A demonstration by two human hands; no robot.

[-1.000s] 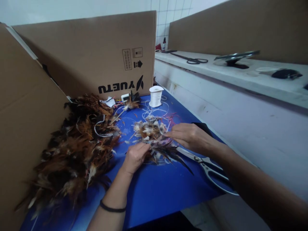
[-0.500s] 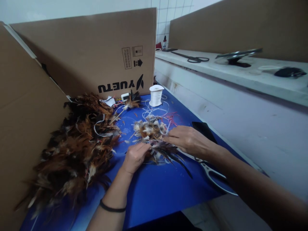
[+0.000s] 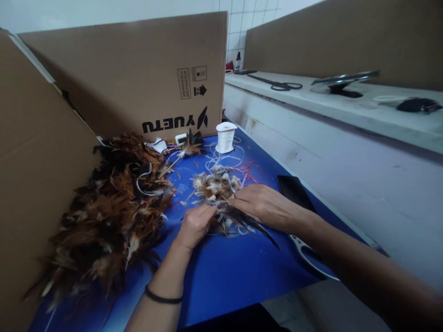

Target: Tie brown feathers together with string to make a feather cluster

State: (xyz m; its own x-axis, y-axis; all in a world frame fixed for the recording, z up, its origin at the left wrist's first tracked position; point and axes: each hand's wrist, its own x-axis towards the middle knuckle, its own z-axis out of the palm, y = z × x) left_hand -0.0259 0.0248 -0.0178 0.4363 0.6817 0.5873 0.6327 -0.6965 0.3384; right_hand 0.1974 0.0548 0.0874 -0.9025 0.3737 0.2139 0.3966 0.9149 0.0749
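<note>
A bunch of brown, white and black feathers [image 3: 216, 184] lies on the blue tabletop [image 3: 228, 272] in front of me. My left hand [image 3: 197, 223] pinches the bunch at its near left side, where long dark feathers [image 3: 251, 223] stick out toward the right. From the right, my right hand [image 3: 258, 203] has its fingers closed at the same bunch; its fingertips are partly hidden, and what they grip is too small to make out. Clear ribbon [image 3: 224, 159] loops behind the bunch, near a white spool [image 3: 226, 137].
A big heap of brown feathers [image 3: 114, 207] fills the left, against a cardboard box [image 3: 121, 78]. Scissors [image 3: 309, 258] and a black phone [image 3: 294, 191] lie under and beside my right forearm. Red threads [image 3: 252, 173] lie behind my right hand. More scissors [image 3: 285, 85] rest on the ledge [image 3: 332, 101].
My right hand has moved slightly left and closer to my left hand, covering more of the scissors. My left hand stays at the feather bunch.
</note>
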